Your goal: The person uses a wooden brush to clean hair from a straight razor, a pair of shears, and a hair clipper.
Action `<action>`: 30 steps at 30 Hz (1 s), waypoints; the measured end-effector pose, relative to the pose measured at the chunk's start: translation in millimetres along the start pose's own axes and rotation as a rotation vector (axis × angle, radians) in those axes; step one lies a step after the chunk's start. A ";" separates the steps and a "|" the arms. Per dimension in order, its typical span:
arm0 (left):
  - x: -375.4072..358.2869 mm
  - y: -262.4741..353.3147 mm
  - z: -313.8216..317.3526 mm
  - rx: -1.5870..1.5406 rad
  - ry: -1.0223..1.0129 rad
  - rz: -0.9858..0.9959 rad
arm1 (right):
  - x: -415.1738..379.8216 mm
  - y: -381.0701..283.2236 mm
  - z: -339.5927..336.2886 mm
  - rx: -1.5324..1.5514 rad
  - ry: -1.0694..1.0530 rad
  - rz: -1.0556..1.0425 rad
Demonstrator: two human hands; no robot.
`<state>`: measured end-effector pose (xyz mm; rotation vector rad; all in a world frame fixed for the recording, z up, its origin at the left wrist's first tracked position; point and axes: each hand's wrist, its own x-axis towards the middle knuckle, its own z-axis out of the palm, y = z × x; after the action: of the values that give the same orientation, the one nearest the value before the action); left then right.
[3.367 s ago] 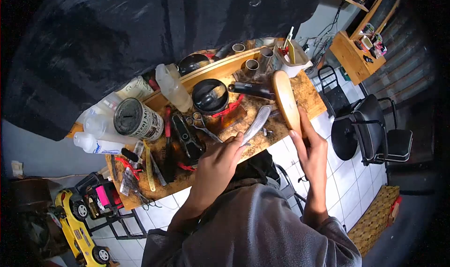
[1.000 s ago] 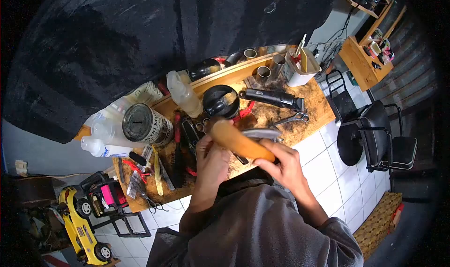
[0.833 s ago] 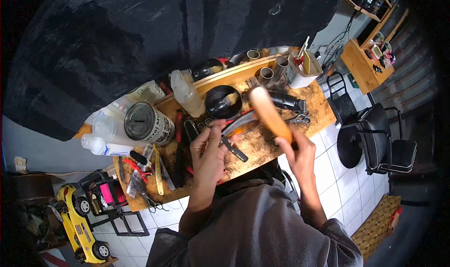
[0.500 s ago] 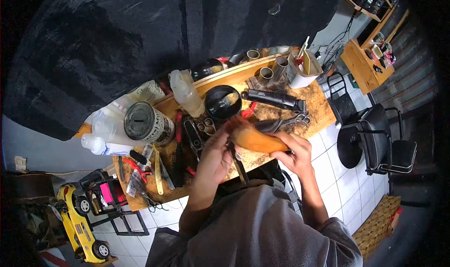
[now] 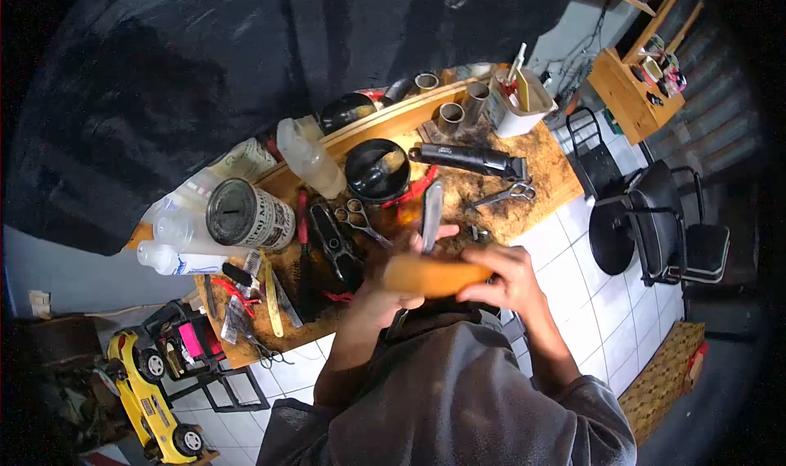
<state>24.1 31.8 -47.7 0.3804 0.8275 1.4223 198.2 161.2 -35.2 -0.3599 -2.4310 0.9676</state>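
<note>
My right hand (image 5: 506,279) is closed on an orange-brown wooden-handled brush (image 5: 434,277), blurred by motion, in front of my body. Behind the brush, my left hand (image 5: 383,290) is partly hidden, and a grey metal tool (image 5: 432,212) sticks up from its fingers. Just beyond the hands on the wooden table (image 5: 544,175) lie a black clipper (image 5: 471,160), scissors (image 5: 508,194) and a black bowl (image 5: 377,169). More scissors (image 5: 357,219) and another black clipper (image 5: 336,241) are to the left of the bowl.
A large can (image 5: 250,214), a spray bottle (image 5: 311,159) and a white bottle (image 5: 176,260) stand along the left. Combs and a yellow strip (image 5: 271,294) lie near the front left edge. A white container (image 5: 521,110) and metal cups (image 5: 450,119) stand at the back right.
The brush has moved down and slightly left, with my right hand lower too. The grey tool now shows upright at my left hand. The whole view has shifted slightly.
</note>
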 end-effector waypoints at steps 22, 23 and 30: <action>60.3 -6.8 58.4 0.011 -0.489 -0.451 | -25.9 -8.3 -52.0 0.974 0.838 0.718; 65.7 -5.9 59.9 -0.020 -0.506 -0.466 | -26.6 -2.0 -58.4 0.979 0.840 0.717; 110.7 24.6 73.0 0.324 -0.615 -0.385 | -38.2 39.8 -99.5 1.014 0.982 0.611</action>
<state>50.8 159.1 -12.0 0.8108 0.5760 0.7429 286.1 230.4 -14.1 -0.9173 -0.7898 1.6034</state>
